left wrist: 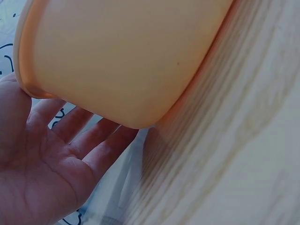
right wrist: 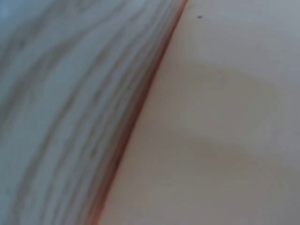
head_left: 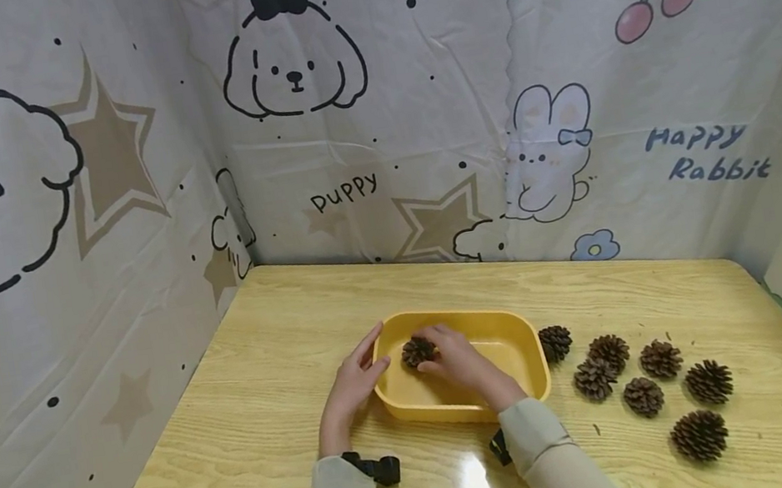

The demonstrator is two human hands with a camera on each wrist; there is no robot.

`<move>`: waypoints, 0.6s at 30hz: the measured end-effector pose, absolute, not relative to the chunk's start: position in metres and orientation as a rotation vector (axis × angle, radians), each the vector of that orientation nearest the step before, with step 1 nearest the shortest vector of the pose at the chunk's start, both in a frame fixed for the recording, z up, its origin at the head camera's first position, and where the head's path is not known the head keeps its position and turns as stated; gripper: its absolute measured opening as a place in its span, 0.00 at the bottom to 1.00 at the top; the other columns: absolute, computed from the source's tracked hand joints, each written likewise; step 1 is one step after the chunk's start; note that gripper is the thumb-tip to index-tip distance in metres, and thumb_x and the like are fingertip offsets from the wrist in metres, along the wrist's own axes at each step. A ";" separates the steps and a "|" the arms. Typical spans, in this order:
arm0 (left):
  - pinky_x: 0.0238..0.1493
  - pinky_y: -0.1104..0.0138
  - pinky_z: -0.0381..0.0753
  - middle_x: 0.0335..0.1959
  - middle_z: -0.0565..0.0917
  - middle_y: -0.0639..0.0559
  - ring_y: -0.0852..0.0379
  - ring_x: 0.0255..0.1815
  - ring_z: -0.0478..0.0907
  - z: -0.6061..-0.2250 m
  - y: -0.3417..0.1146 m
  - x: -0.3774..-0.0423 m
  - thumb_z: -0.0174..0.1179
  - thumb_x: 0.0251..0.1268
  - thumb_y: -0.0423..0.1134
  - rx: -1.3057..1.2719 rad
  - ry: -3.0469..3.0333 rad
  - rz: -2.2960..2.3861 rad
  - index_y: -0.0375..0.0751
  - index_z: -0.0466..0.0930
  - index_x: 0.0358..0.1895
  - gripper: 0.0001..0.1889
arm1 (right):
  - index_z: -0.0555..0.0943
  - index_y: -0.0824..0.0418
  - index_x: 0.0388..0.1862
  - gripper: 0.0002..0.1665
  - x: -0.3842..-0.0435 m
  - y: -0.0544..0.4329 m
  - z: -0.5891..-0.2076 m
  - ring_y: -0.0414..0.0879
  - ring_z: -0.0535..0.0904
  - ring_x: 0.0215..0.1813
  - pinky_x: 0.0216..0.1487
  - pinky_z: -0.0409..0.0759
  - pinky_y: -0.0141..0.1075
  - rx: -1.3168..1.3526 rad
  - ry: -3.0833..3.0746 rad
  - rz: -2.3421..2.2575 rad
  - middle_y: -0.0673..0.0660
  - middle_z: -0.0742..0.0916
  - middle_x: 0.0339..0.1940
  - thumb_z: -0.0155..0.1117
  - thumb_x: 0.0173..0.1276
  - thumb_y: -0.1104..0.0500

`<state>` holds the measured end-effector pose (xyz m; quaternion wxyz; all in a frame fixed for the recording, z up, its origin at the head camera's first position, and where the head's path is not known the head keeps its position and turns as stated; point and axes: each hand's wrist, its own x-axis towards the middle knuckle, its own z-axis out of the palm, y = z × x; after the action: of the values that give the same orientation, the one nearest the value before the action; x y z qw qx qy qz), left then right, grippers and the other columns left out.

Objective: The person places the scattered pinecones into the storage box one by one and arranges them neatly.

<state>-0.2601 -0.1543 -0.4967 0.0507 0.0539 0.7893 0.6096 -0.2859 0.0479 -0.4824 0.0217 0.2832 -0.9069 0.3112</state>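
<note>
A yellow plastic tub (head_left: 462, 412) stands on the wooden table. At its left end my left hand (head_left: 353, 384) holds the wall, thumb over the rim and fingers along the outside. The left wrist view shows that hand (left wrist: 56, 159) with its fingers against the tub's outer side (left wrist: 126, 61). My right hand (head_left: 457, 360) reaches inside the tub and holds a brown pine cone (head_left: 417, 351) near the left end, low over the floor. Whether the cone touches the floor I cannot tell. The right wrist view shows only the tub's blurred outer wall (right wrist: 211, 140), no hand.
Right of the tub, several pine cones lie loose on the table (head_left: 240, 452); the closest cone (head_left: 555, 343) is right beside the tub's wall, and the nearest to me is a larger cone (head_left: 699, 436). A patterned cloth (head_left: 419, 130) hangs behind and at both sides.
</note>
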 end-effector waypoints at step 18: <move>0.75 0.47 0.62 0.79 0.58 0.45 0.41 0.78 0.56 -0.495 -0.153 -0.260 0.52 0.73 0.32 0.171 2.378 1.893 0.49 0.59 0.76 0.30 | 0.72 0.63 0.67 0.33 -0.282 0.051 -0.476 0.60 0.78 0.61 0.61 0.80 0.52 0.695 -2.902 1.090 0.64 0.79 0.63 0.69 0.64 0.59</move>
<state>-0.2597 -0.1533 -0.4951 0.0486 0.0561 0.7803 0.6210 -0.2821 0.0511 -0.4760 -0.0176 0.2187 -0.9133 0.3432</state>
